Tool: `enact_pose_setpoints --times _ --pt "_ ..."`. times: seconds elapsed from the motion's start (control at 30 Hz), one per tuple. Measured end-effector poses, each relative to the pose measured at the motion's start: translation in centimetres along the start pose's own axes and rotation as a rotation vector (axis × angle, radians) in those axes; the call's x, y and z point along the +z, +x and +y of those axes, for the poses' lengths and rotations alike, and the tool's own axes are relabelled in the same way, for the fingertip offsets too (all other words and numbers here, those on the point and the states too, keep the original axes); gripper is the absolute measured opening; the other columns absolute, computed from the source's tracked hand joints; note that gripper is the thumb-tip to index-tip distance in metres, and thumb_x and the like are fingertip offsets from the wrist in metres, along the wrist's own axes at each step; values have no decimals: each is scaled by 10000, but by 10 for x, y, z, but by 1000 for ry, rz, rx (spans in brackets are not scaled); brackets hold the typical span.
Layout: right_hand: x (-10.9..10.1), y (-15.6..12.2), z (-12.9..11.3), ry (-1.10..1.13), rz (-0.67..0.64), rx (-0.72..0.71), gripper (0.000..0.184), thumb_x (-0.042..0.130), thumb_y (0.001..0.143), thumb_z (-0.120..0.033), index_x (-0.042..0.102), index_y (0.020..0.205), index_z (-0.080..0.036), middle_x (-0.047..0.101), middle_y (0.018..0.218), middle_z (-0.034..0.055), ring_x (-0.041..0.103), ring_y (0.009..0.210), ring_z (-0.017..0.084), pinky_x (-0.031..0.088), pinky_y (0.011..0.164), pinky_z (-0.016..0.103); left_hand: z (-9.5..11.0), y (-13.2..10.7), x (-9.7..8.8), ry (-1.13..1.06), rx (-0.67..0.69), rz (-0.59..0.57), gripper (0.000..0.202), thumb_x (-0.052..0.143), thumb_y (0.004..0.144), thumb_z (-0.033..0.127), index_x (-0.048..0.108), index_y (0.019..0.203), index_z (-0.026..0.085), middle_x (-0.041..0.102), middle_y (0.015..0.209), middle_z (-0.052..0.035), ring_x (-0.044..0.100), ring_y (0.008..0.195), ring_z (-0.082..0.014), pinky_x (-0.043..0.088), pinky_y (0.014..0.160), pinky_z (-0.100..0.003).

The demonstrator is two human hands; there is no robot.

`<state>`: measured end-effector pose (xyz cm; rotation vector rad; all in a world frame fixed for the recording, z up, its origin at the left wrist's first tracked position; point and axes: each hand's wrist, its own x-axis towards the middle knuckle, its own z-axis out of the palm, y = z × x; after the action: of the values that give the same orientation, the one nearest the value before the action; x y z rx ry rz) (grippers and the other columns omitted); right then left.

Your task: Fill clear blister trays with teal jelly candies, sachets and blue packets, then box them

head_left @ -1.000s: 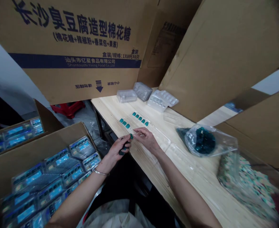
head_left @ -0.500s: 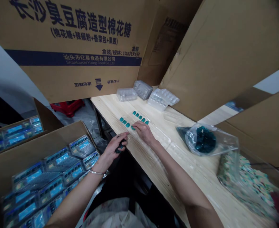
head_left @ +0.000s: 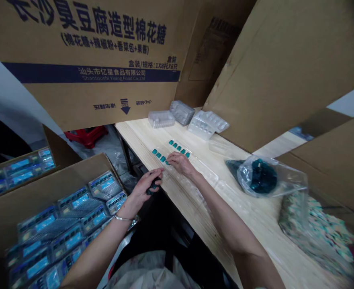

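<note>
Left hand (head_left: 145, 188) curled shut around a small clump of dark teal pieces (head_left: 152, 189), held just off the desk's near edge. Right hand (head_left: 181, 165) open and apart from the left but close to it, fingertips (head_left: 170, 158) at the end of a short row of teal cubes (head_left: 160, 155). Second row of teal cubes (head_left: 179, 148) just beyond; both rows appear to sit in a clear blister tray (head_left: 205, 173) near the desk's far end. Pieces this small seem best seated singly with the fingertips, each pressed square into its cavity.

Three more clear trays (head_left: 182, 112) along the far edge. Clear plastic bag (head_left: 264, 176) of teal pieces toward the right edge.

Overhanging carton (head_left: 89, 72) reads 长沙臭豆腐造型棉花糖, with 棉花糖+辣椒粉+香菜包+果酱 below; maker 汕头市亿星食品有限公司, "Shantoushi Yixing Food Co.,Ltd"; 盒装, 规格 1X8托X6只. Down-arrow marked OPEN. Open carton (head_left: 41, 192) at lower left holds blue-labelled packs (head_left: 74, 237), their small print unreadable.
</note>
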<state>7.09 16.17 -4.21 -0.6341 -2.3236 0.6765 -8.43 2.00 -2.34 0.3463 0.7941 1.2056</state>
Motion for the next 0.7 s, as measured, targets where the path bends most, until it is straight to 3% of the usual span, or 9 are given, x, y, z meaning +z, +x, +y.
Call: enact_pose_setpoints --times 0.17,0.33,0.53,0.7 --pt "0 1 -13 -57 12 45 103 597 807 -173 695 836 -168 659 845 62 602 777 145 459 702 254 -1 1 1 39 13 0 345 733 711 284 620 989 113 439 744 25 400 478 -2 179 311 -77" --pt "2 3 -28 -319 61 273 131 649 791 -260 704 813 -143 663 748 60 589 717 159 440 672 258 -1 3 4 82 14 18 375 733 710 318 613 1007 124 434 740 29 391 464 2 173 318 -82" --pt "2 2 -35 -340 -13 269 108 621 810 -175 717 851 -147 703 872 74 625 799 159 445 732 243 -1 5 2 91 4 7 385 735 705 337 604 993 119 446 743 28 387 461 3 175 310 -81" --pt "9 5 -46 -591 -197 284 235 470 872 -127 693 799 -132 672 853 114 597 821 204 435 708 285 1 5 3 74 -10 5 375 730 717 312 600 1012 121 438 730 31 391 455 1 181 302 -75"
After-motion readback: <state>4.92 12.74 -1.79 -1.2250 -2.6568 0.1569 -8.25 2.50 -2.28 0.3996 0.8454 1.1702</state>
